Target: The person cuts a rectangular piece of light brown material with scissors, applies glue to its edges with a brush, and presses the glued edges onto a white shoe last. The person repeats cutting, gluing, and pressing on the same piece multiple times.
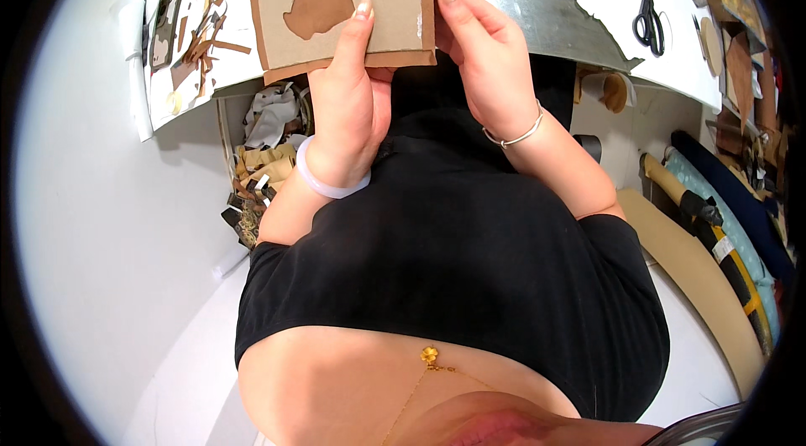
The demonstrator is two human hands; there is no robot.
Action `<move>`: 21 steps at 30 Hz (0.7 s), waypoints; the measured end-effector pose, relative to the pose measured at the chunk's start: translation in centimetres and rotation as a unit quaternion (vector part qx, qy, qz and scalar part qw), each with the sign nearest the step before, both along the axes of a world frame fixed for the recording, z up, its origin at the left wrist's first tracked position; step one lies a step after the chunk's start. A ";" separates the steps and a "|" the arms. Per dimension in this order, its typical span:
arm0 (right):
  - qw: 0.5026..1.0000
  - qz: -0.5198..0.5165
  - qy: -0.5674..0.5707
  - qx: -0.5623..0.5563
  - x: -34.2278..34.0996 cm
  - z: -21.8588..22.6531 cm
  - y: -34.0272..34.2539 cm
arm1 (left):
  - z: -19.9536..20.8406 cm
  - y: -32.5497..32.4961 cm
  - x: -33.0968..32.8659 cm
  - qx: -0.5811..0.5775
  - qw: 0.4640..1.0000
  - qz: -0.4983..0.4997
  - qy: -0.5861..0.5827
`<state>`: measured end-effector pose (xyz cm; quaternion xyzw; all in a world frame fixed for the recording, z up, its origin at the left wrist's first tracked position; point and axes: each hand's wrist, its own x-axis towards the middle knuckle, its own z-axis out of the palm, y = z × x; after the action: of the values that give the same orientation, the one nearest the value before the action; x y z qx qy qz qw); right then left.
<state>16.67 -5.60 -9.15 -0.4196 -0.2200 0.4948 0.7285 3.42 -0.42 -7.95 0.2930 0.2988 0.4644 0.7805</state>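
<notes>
A flat leather panel (393,33), beige-grey on the face toward me with a brown border, is held up at the table's near edge. Irregular brown patches show on that face, and a whitish strip runs along its right side. My left hand (346,98) grips the lower edge, thumb pressed on top and the other fingers hidden beneath. At the right edge, my right hand (491,52) is closed, thumb and forefinger pinching the brown border. Its remaining fingers are partly hidden behind the panel.
Black-handled scissors (647,26) lie on the white table at right, beside a torn-edged grey sheet (537,14). Brown leather strips (201,47) and a phone (165,31) lie at left. Scraps (269,165) fill the space below the table; material rolls (722,194) lean at right.
</notes>
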 end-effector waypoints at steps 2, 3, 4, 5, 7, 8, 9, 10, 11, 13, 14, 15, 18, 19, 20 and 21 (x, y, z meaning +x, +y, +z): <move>1.000 0.016 -0.019 -0.010 -0.1 0.0 -0.3 | -0.2 0.0 0.0 0.005 1.000 0.000 0.001; 0.999 0.009 -0.044 -0.010 -0.2 0.0 -0.3 | -0.3 -0.1 0.1 0.002 1.000 0.003 0.016; 0.997 0.000 -0.070 -0.009 -0.2 0.0 -0.4 | -0.3 -0.3 0.3 0.004 1.000 0.003 0.025; 0.996 -0.011 -0.093 -0.010 -0.2 0.1 -0.4 | -0.3 -0.4 0.4 0.007 0.999 0.003 0.032; 0.994 0.001 -0.112 -0.004 0.0 0.4 -0.4 | -0.1 -0.6 0.5 -0.003 0.999 0.007 0.034; 0.996 0.001 -0.086 0.003 0.0 0.6 -0.4 | 0.0 -0.7 0.4 -0.019 1.000 0.001 0.023; 0.999 0.002 -0.050 -0.001 0.2 0.8 -0.2 | 0.1 -0.4 0.2 -0.036 0.999 -0.006 0.013; 0.998 0.009 -0.047 0.034 0.4 1.0 -0.1 | 0.3 0.1 0.0 -0.062 0.998 -0.027 0.000; 0.998 0.016 -0.037 0.043 0.6 1.2 -0.1 | 0.3 0.4 -0.2 -0.067 0.997 -0.044 -0.023; 0.997 0.024 -0.044 0.061 1.0 1.7 0.1 | 0.4 0.8 -0.8 -0.098 0.992 -0.060 -0.054; 0.995 0.025 -0.060 0.069 1.3 2.0 0.2 | 0.4 0.9 -1.2 -0.133 0.985 -0.075 -0.080; 0.995 0.023 -0.074 0.068 1.5 2.2 0.3 | 0.4 1.1 -1.4 -0.145 0.979 -0.087 -0.111; 0.991 0.005 -0.092 0.095 2.1 2.9 0.7 | 0.3 1.2 -1.9 -0.177 0.957 -0.123 -0.197; 0.991 0.001 -0.094 0.090 2.4 3.1 0.8 | 0.2 1.2 -2.0 -0.174 0.957 -0.133 -0.189; 0.992 0.002 -0.085 0.098 2.7 3.4 0.9 | 0.2 1.2 -2.1 -0.186 0.957 -0.136 -0.175; 0.990 0.004 -0.092 0.103 2.8 3.6 0.8 | 0.2 1.1 -2.2 -0.195 0.958 -0.137 -0.159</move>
<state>19.51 -4.79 -5.54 -0.3854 -0.3374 0.4320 0.7423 1.23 0.68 -7.75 0.0954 0.2130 0.3264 0.9160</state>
